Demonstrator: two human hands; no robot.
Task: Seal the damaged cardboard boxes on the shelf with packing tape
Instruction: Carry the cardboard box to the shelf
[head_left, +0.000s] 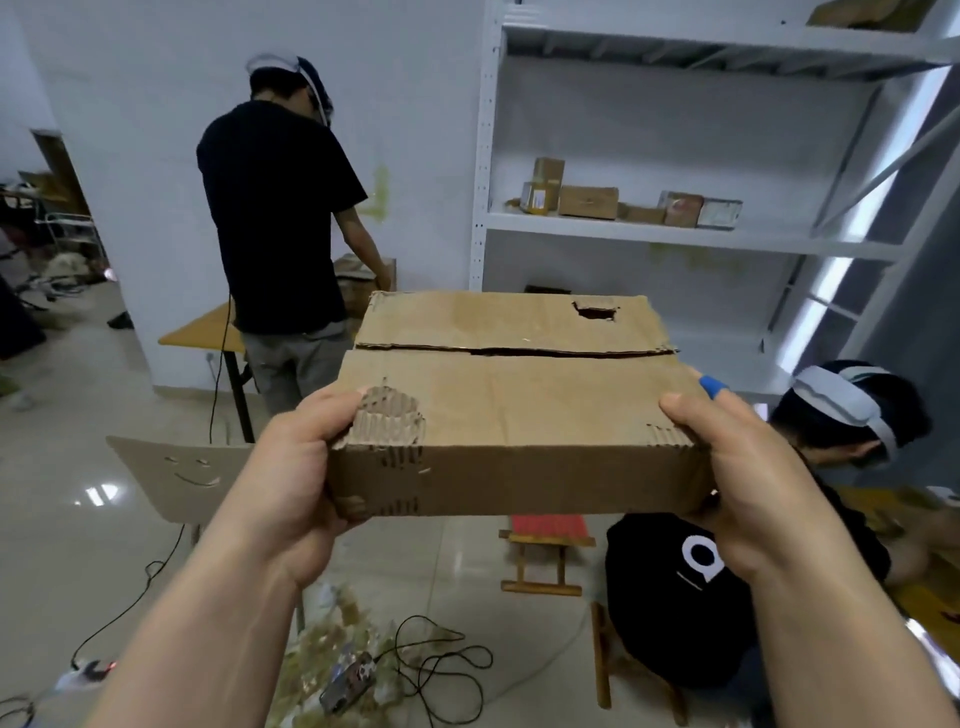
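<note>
Now cardboard box (511, 410) sits gripped between left hand (291, 478) and right hand (737, 467).

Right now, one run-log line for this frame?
left hand: grips cardboard box, left end | right hand: grips right end | top seam: gapped, untaped | damage: hole, torn corner

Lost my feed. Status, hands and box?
Left hand and right hand grip cardboard box at near corners. Top seam gaping, untaped. Hole in far flap. Crouching person below.
</note>
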